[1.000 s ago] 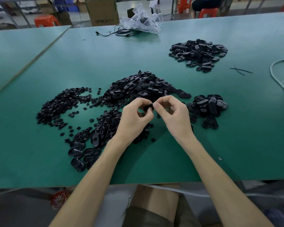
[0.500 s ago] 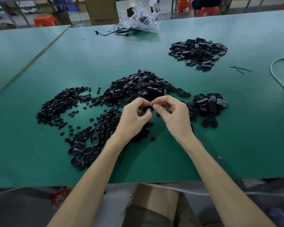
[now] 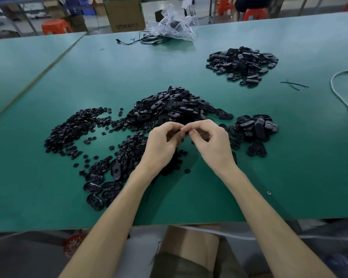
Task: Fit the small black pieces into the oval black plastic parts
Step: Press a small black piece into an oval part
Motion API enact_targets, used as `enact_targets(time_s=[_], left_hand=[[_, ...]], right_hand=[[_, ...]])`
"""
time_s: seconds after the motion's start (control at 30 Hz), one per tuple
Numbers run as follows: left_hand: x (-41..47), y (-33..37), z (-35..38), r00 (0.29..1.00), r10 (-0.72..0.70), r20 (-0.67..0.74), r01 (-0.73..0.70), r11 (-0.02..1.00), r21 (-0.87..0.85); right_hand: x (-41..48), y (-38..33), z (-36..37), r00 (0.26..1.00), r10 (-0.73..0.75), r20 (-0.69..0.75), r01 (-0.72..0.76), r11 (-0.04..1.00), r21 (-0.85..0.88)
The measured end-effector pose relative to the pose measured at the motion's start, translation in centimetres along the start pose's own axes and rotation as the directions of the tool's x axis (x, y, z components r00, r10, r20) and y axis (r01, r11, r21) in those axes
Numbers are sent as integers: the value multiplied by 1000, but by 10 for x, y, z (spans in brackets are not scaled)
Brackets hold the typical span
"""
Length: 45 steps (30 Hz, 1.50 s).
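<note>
Hands meeting over the green desk [image 3: 249,177].
Left hand [image 3: 161,145] and right hand [image 3: 211,141] have fingers pinched together on one black part [image 3: 184,131]; oval-part heap [image 3: 173,107] at twelve o'clock, small pieces [image 3: 74,129] at nine.

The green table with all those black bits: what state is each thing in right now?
Left hand: raised, fingers pinched on a black part.
Right hand: raised, pinching the same part.
Held part: mostly hidden, fit unclear.
Small pieces: loose, scattered.
Central oval pile: heaped.
Far oval pile: heaped apart.
Plastic bag: crumpled.
</note>
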State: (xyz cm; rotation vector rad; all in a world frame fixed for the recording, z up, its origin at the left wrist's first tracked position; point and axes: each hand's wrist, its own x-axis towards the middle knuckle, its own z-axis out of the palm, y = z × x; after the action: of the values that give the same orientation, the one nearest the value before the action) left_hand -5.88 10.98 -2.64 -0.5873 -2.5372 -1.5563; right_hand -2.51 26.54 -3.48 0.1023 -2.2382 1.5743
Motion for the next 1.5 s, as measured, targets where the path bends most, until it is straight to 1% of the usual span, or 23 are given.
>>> enact_targets(time_s=[0.23,0.4,0.47,0.57,0.63,0.7,0.8,0.87,0.93,1.0,1.07,1.13,1.17,1.23,1.3,1.4,1.5], left_hand=[[-1,-2,-1,1000,-8,31,7,1000,16],[-1,0,0,1000,16,-21,-15,1000,22],[-1,2,0,998,47,-46,-45,997,56],[-1,3,2,997,74,-37,-70,993,93],[-1,3,2,998,54,-33,-50,992,120],[-2,0,1,999,26,-20,-23,988,152],[-2,-2,1,1000,12,13,-14,980,197],[-2,-3,2,1000,12,23,-17,977,211],[-2,-2,2,1000,17,16,-20,978,209],[-3,-1,1,998,59,-24,-53,980,190],[-3,-1,1,994,96,-54,-86,980,177],[-3,-2,1,995,90,-45,-80,980,180],[-3,-3,1,996,83,-42,-74,981,181],[-2,-2,2,996,78,-49,-68,981,180],[-2,-2,2,995,72,-62,-60,982,181],[-1,-2,1,996,48,-74,-32,979,200],[-2,-1,1,998,11,-56,1,977,215]], right_hand=[[-1,-1,0,1000,-7,8,8,999,-40],[-2,-5,0,1000,-20,-3,20,999,-30],[-2,-8,0,998,-37,-58,35,999,-26],[-2,-11,-2,970,-27,-240,25,1000,-10],[1,-10,-5,922,50,-385,-30,998,59],[4,-8,-9,866,135,-482,-84,989,126],[8,-5,-13,808,231,-542,-159,971,178],[8,-5,-14,788,267,-555,-182,962,204],[9,-5,-15,789,275,-549,-178,958,224],[9,-4,-15,806,266,-528,-171,960,222],[8,-4,-14,828,241,-506,-167,968,188],[8,-3,-12,852,221,-474,-180,975,130],[7,-1,-11,869,208,-448,-193,978,80],[6,2,-10,910,180,-374,-223,972,-77],[7,5,-8,942,160,-296,-239,938,-252],[8,6,-5,962,163,-220,-250,852,-461],[8,8,-4,959,180,-218,-271,806,-526]])
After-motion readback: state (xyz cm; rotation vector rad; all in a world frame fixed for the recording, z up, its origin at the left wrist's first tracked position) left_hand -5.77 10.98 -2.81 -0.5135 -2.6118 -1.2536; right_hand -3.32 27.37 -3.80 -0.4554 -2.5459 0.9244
